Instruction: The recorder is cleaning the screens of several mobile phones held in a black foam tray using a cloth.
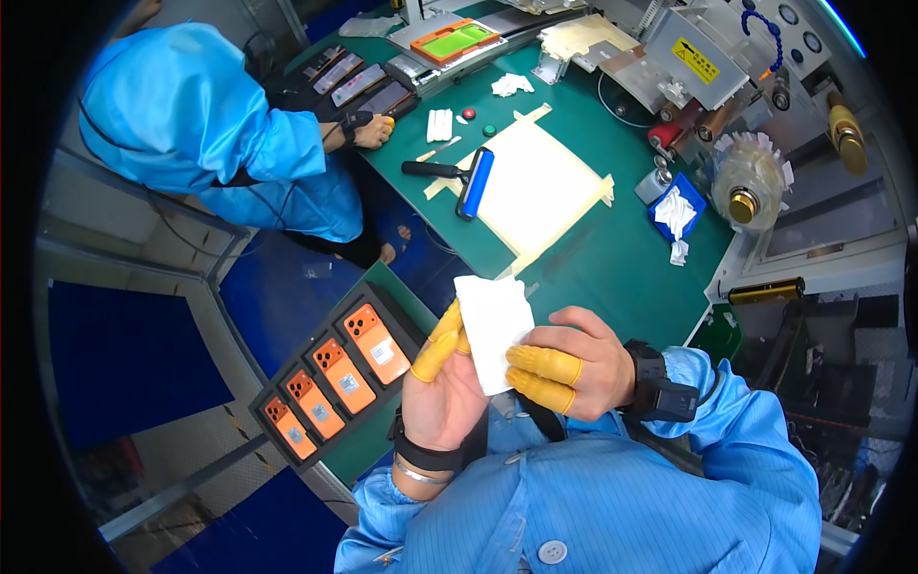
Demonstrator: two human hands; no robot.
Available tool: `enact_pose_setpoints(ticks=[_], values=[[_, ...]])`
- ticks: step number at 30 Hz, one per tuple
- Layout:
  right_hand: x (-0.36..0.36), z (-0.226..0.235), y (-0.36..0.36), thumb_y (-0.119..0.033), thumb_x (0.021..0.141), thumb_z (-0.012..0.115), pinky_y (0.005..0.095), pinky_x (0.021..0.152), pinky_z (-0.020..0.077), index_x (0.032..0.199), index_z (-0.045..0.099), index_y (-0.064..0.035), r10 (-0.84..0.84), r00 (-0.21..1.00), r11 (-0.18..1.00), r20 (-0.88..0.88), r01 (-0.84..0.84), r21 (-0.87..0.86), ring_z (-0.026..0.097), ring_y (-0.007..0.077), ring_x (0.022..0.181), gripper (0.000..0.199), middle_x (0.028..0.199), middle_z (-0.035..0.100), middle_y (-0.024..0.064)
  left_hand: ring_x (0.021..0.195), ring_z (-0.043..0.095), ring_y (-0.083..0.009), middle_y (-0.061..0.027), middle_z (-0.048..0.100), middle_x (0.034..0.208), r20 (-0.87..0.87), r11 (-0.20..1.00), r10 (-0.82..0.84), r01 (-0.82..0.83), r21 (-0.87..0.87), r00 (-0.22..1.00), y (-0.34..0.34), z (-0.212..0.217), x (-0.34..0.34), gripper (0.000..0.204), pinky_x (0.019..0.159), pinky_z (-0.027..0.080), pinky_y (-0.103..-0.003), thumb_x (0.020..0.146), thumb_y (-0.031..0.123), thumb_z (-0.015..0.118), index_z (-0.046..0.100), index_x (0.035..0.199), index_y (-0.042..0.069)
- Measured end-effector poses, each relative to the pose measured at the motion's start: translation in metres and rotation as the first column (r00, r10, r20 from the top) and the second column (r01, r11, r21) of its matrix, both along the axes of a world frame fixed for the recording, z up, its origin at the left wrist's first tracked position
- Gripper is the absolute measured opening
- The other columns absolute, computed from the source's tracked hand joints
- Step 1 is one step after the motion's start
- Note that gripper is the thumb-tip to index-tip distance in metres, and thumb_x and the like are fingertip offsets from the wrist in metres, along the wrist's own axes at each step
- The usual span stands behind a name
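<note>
A folded white wipe point(495, 325) is held up in front of my chest. My left hand point(440, 407), palm up with yellow finger cots, grips its left edge. Against its lower right side press the fingers of my right hand point(588, 371), two of them in yellow cots. Whether anything lies behind or inside the wipe is hidden. Left of my left hand is a black foam tray point(368, 409) holding several orange phones point(347, 376), backs up, with pale labels on them.
A green bench mat point(612, 263) carries a cream sheet taped down point(535, 187), a blue roller point(475, 184), a metal bottle point(654, 180) and a blue tray point(700, 198) with crumpled wipes. A machine point(688, 62) stands at far right. A co-worker in blue point(206, 115) works at left.
</note>
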State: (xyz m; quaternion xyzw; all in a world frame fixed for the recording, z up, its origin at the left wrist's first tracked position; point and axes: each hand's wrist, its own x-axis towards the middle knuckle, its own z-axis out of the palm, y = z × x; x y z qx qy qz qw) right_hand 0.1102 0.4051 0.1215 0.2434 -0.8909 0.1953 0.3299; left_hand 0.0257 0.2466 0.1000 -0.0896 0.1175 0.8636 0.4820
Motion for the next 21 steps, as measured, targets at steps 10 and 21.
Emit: enact_pose_setpoints(ticks=[10,21], values=[[-0.015,0.003,-0.002,-0.011,0.058,0.062,0.0371,0.072,0.0457,0.080,0.066,-0.0041,0.029,0.999,1.000,0.033,-0.029,-0.013,0.057,0.0240,0.085,0.023,0.091,0.061,0.0097,0.121,0.041,-0.0307,-0.0169,0.041,0.134,0.016,0.991,0.024,-0.026,0.133,1.000,0.004,-0.008,-0.014,0.061,0.103,0.030,-0.042,0.091,0.042,0.039,0.032,0.133,-0.001],[-0.050,0.000,-0.007,-0.011,0.058,0.063,0.0373,0.073,0.0439,0.079,0.067,-0.0047,0.091,0.994,0.996,0.053,-0.090,-0.004,0.055,0.0224,0.084,0.023,0.086,0.060,0.0072,0.124,0.037,-0.0329,-0.0204,0.036,0.136,0.110,0.956,0.121,-0.146,0.255,0.987,-0.008,-0.021,-0.037,0.081,0.104,0.027,-0.045,0.086,0.060,0.035,0.025,0.135,-0.004]])
